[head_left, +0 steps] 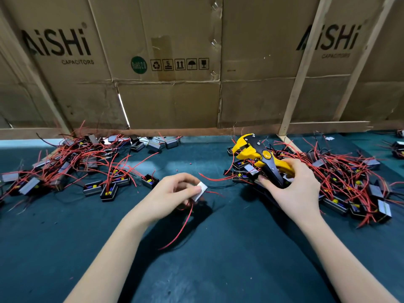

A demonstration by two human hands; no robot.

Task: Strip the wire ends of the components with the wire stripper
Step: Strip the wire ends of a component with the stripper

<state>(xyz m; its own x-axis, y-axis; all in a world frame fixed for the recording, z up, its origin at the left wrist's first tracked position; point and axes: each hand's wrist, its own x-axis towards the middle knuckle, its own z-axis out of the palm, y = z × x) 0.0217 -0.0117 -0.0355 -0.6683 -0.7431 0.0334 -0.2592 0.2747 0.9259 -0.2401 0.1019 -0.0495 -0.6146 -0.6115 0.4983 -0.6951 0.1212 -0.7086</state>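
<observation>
While the right hand grips the handles of the yellow-and-black stripper, the tool's head points up toward 11 o'clock, above the near edge of the right pile. Whether its jaws hold anything cannot be told. The left hand pinches a small component between thumb and fingertips, its pale face turned up, just left of centre. Red wires trail from that component down toward 6 o'clock, hanging over the dark green mat, and one thin end runs out toward 3 o'clock. The two hands are apart, the component at 9 o'clock from the stripper's handles. At 10 o'clock lies the left pile of black boxed components tangled in red wire. At 12 o'clock stands a cardboard wall printed with "AiSHi Capacitors", braced by pale wooden slats.
</observation>
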